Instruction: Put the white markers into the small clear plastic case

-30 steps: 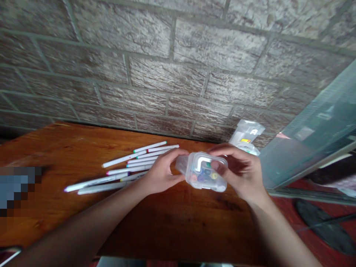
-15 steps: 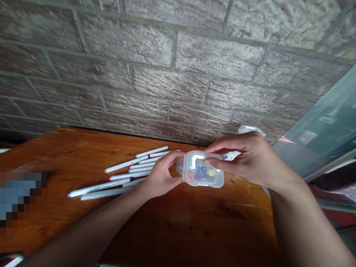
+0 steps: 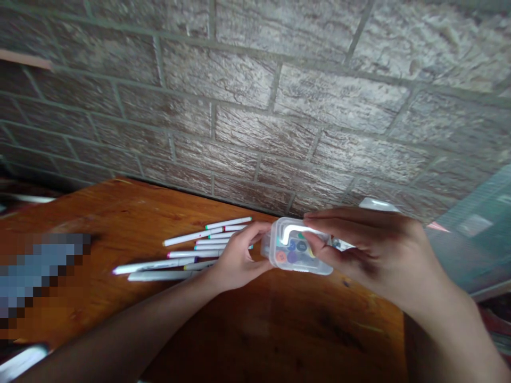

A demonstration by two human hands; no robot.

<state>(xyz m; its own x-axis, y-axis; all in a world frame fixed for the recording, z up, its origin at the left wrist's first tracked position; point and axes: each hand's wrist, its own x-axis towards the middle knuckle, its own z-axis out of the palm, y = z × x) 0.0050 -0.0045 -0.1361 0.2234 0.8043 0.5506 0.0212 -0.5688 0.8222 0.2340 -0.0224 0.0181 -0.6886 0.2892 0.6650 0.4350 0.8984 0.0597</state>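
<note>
A clear plastic box [image 3: 284, 260] with rounded corners is held above the table, its see-through face toward me. Several round coloured ends, orange, purple, blue, dark and yellow, show inside it. My left hand [image 3: 239, 260] is closed around the box's left side, thumb below and fingers above. From the right, my right hand [image 3: 371, 250] grips the upper right part, with the thumb on the face and the fingers along the top edge. Those fingers hide the box's right side. Several white markers [image 3: 179, 263] with coloured tips lie on the table behind my left hand.
The wooden table [image 3: 255, 330] meets a grey brick wall [image 3: 247, 127] at the back. A translucent plastic piece [image 3: 379, 204] shows behind my right hand. A blurred-out bluish object [image 3: 40, 271] lies at the left; a greenish sheet [image 3: 479, 218] hangs at the right.
The view has shifted, so the table and markers sit slightly further right. My right thumb and fingers have come further over the box's right side. My left hand keeps its hold.
</note>
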